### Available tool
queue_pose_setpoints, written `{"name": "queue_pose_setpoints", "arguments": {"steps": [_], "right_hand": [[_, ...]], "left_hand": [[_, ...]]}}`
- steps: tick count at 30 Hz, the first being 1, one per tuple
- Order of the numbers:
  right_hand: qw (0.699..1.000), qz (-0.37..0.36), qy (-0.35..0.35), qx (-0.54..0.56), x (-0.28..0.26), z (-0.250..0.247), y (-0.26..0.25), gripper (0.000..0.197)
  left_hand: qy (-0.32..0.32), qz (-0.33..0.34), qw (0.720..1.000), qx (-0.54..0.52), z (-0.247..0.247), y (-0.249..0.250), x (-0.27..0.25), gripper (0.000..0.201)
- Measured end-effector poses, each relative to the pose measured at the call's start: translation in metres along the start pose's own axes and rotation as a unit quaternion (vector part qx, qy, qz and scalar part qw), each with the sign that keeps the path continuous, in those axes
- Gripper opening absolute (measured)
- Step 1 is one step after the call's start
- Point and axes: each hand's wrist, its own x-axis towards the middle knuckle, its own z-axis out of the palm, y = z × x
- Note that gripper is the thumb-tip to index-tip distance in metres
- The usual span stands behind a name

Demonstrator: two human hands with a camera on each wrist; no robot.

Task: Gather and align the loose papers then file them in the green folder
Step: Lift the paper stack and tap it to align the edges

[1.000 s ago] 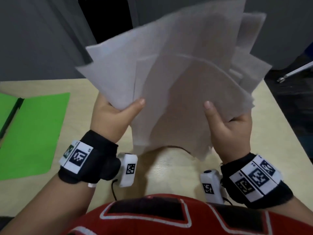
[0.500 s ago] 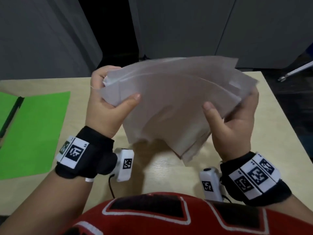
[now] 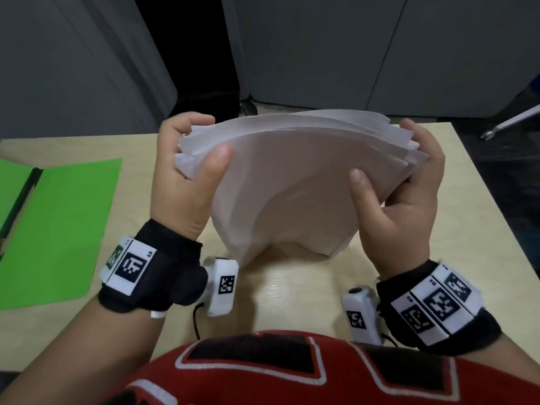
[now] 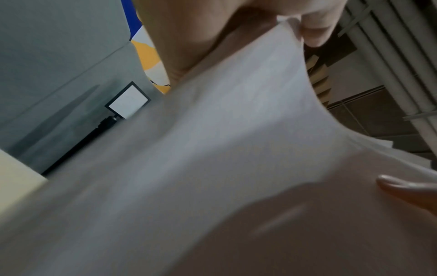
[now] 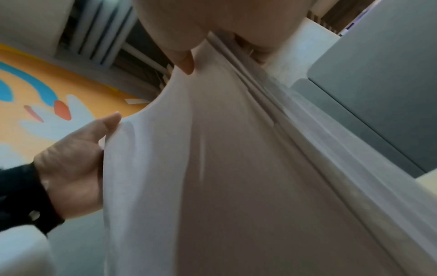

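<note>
A stack of white papers (image 3: 295, 182) stands on its lower edge on the wooden table (image 3: 292, 287), bowed into an arch. My left hand (image 3: 187, 171) grips its left side, thumb in front and fingers behind. My right hand (image 3: 409, 185) grips the right side the same way. The sheets' top edges are staggered, not flush. The green folder (image 3: 58, 229) lies open and flat on the table at the left, apart from both hands. The left wrist view shows the papers (image 4: 212, 168) close up, as does the right wrist view, where the papers (image 5: 236, 186) fill the frame beside my left hand (image 5: 71, 168).
Grey partition panels (image 3: 380, 54) stand behind the table, with a dark gap between them. The table's right edge (image 3: 479, 185) is near my right hand. A metal chair leg (image 3: 508, 124) shows on the floor at the right.
The fanned, raised sheets have been brought down and squeezed together into one stack. Both hands moved to the stack's sides and its lower edge now rests on the table.
</note>
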Motion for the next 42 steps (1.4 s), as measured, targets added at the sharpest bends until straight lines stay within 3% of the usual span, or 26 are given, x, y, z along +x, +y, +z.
{"name": "queue_pose_setpoints", "arguments": {"steps": [4,8,13,17,20,22,23,25,27,28,31,33,34,36,38,40,42], "right_hand": [[0.995,-0.078,0.006,-0.064,0.004,0.002,-0.007,0.062],[0.985,-0.115,0.009,-0.126,0.008,0.005,-0.017,0.052],[0.982,-0.087,0.042,-0.163,0.008,0.002,-0.017,0.035],[0.987,-0.033,0.088,-0.130,0.009,-0.001,-0.009,0.033],[0.995,0.036,0.089,-0.033,0.007,0.001,-0.009,0.042],[0.992,0.109,0.065,0.003,0.002,0.003,-0.004,0.050],[0.988,0.150,0.038,0.003,0.000,0.004,0.001,0.050],[0.975,0.208,-0.062,-0.041,-0.003,0.007,0.012,0.041],[0.957,0.195,-0.176,-0.121,-0.007,0.013,0.017,0.020],[0.954,0.179,-0.196,-0.142,-0.007,0.014,0.017,0.009],[0.977,0.155,-0.124,-0.080,-0.008,0.013,0.010,0.007],[0.984,0.168,-0.051,-0.010,-0.007,0.010,0.009,0.012],[0.983,0.178,-0.034,0.014,-0.006,0.009,0.010,0.022],[0.976,0.214,-0.042,0.004,-0.006,0.009,0.019,0.033],[0.963,0.244,-0.104,-0.050,-0.006,0.012,0.028,0.024],[0.957,0.221,-0.160,-0.104,-0.008,0.017,0.029,0.017],[0.972,0.179,-0.130,-0.083,-0.012,0.019,0.024,0.019]], "left_hand": [[0.027,0.030,0.999,0.025,0.007,0.011,0.004,0.017],[0.026,0.030,0.999,0.018,0.012,0.021,0.007,0.014],[0.035,0.019,0.998,0.047,0.010,0.022,0.005,0.029],[0.045,0.027,0.998,0.026,0.003,0.015,0.003,0.015],[-0.038,-0.014,0.996,-0.074,-0.005,-0.003,0.000,0.073],[-0.097,-0.074,0.988,-0.093,-0.007,-0.014,-0.005,0.094],[-0.126,-0.108,0.983,-0.082,-0.007,-0.020,-0.009,0.091],[-0.177,-0.163,0.971,-0.008,-0.003,-0.028,-0.016,0.059],[-0.168,-0.171,0.967,0.083,0.005,-0.033,-0.019,0.025],[-0.140,-0.172,0.970,0.102,0.008,-0.034,-0.020,0.017],[-0.026,-0.154,0.986,0.055,0.011,-0.030,-0.019,0.013],[-0.017,-0.119,0.993,0.005,0.004,-0.028,-0.017,0.004],[-0.029,-0.106,0.994,-0.007,0.000,-0.028,-0.016,0.010],[-0.065,-0.122,0.990,-0.032,-0.006,-0.032,-0.014,0.025],[-0.106,-0.156,0.982,0.003,-0.005,-0.037,-0.015,0.026],[-0.126,-0.175,0.974,0.070,0.002,-0.041,-0.018,0.015],[-0.090,-0.176,0.978,0.072,0.006,-0.040,-0.018,0.012]]}}
